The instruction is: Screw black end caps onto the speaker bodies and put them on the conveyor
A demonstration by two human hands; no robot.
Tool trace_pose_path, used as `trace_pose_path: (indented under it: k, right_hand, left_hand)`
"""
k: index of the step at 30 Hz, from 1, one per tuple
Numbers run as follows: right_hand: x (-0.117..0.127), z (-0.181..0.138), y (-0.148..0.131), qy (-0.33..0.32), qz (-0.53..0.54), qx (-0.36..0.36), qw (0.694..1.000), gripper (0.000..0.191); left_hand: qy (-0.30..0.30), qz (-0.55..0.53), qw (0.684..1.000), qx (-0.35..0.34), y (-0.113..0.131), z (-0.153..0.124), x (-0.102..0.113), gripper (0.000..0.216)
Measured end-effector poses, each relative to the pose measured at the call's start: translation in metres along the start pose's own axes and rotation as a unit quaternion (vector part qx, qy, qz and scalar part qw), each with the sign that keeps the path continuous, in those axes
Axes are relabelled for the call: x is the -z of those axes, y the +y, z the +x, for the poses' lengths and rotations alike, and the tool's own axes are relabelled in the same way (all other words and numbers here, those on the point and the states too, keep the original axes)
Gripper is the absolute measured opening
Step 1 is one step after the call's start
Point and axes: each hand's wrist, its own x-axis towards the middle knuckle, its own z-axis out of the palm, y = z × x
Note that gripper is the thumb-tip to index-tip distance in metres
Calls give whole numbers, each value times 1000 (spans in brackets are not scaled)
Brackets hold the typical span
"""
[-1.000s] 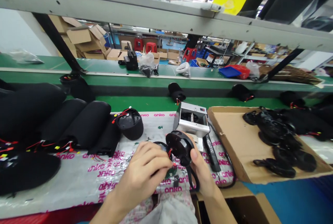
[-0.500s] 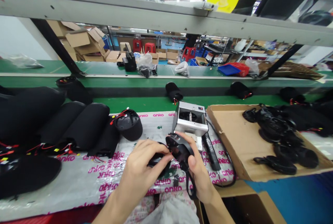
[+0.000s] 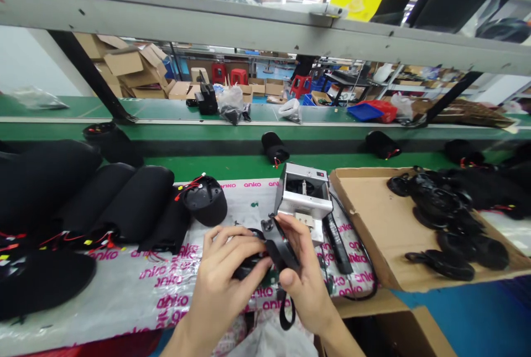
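Observation:
My right hand point(image 3: 305, 277) grips a round black cap point(image 3: 281, 246) with a strap loop point(image 3: 286, 312) hanging below it, tilted edge-on. My left hand point(image 3: 222, 277) is closed round a black speaker body point(image 3: 249, 262) pressed against that cap, low over the printed plastic sheet point(image 3: 124, 285). Just behind my hands stands a small grey metal fixture point(image 3: 305, 196). An upright black speaker body with red wires point(image 3: 205, 205) sits to the left.
Several black fabric-covered cylinders point(image 3: 136, 202) lie at the left. A shallow cardboard tray point(image 3: 373, 224) at the right holds several black caps point(image 3: 448, 218). A black tool point(image 3: 336, 243) lies beside the fixture. Black cylinders point(image 3: 274, 149) ride the green conveyor point(image 3: 232, 163) behind.
My right hand turned the cap from facing me to edge-on and brought it down against the body in my left hand. Both hands moved slightly lower and left.

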Motion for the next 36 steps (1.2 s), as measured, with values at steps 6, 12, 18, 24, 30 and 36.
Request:
trace_pose_path:
  k: [6, 12, 18, 24, 30, 36]
  right_hand:
    - [-9, -1, 0, 24, 38, -18, 999, 74]
    - [-3, -10, -5, -60, -120, 53, 990, 74]
    - [-8, 1, -11, -35, -281, 122, 951, 97]
    - [-15, 2, -8, -10, -325, 104, 940, 104]
    - [-13, -14, 10, 11, -167, 44, 985, 89]
    - [-30, -26, 23, 84, 27, -16, 996, 49]
  left_hand:
    - [25, 9, 1000, 3, 4, -1, -3, 19]
    - [43, -32, 997, 51, -7, -11, -6, 20]
    - [135, -204, 951, 190, -25, -37, -3, 13]
    - [-1, -340, 889, 307, -34, -45, -13, 56]
    - [17, -304, 882, 360, -32, -34, -17, 54]
    - [20, -345, 869, 356, -24, -37, -20, 55]
